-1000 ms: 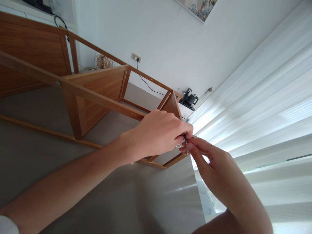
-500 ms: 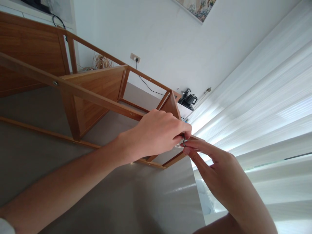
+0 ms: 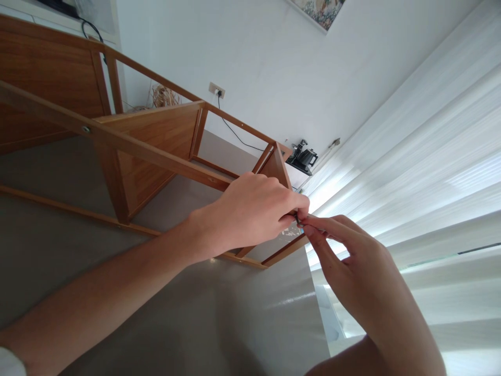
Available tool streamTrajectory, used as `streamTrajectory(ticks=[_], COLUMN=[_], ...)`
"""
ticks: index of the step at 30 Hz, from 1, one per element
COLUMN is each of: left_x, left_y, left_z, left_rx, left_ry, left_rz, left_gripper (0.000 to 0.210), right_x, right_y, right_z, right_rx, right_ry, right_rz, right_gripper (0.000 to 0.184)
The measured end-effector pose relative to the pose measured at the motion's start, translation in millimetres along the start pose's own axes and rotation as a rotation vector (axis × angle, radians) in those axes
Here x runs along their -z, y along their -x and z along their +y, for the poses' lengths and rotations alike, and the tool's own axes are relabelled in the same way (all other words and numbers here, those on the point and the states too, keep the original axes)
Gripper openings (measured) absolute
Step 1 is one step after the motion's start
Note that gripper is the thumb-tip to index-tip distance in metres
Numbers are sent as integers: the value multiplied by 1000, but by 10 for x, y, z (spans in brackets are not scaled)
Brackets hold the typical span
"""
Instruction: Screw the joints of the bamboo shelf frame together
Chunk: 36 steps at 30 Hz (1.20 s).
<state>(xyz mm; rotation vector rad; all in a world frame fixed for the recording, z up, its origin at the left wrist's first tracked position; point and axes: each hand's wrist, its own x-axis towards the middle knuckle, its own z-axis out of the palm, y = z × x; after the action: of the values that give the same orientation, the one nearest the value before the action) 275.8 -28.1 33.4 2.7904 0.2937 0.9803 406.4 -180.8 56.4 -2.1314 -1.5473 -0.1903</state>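
The long reddish-brown wooden frame [image 3: 164,137] shows streaky grain; the pleated fabric curtain [image 3: 422,156] and flat wall [image 3: 254,62] are white, the handled kettle [image 3: 307,157] black, the rectangular picture [image 3: 325,11] flowered.

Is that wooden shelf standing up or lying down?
Lying down: the wooden shelf has a long rail along the floor and its panels standing on edge.

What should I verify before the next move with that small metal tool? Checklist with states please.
1. Right grip pinching the small metal tool: ok.
2. Left grip placed at the tool's other end: ok.
3. Tool seated in a fastener: cannot tell, fingers cover that spot.
4. Metal fastener in the near rail tight: cannot tell, only its end shows.
5. Black cord apart from both hands: ok.
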Motion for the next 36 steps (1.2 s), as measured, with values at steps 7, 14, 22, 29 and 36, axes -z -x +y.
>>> streamTrajectory(ticks=[7, 14, 22, 29, 36], left_x=[0, 4, -9, -40, -35], left_y=[0, -2, -2, 0, 6], left_z=[6, 8, 3, -14, -11], left_rx=[0, 2, 14, 10, 4], left_ry=[3, -8, -6, -11, -24], left_rz=[-5, 0, 10, 30, 36], left_gripper=[22, 22, 21, 21, 22], right_x=[1, 17, 21, 14, 7], right_y=[-8, -13, -16, -12, -6], right_z=[-14, 2, 3, -2, 6], right_rx=[35, 27, 7, 25, 32], right_ry=[47, 55, 6, -1, 0], right_rz=[25, -3, 17, 42, 41], right_gripper=[23, 20, 14, 14, 16])
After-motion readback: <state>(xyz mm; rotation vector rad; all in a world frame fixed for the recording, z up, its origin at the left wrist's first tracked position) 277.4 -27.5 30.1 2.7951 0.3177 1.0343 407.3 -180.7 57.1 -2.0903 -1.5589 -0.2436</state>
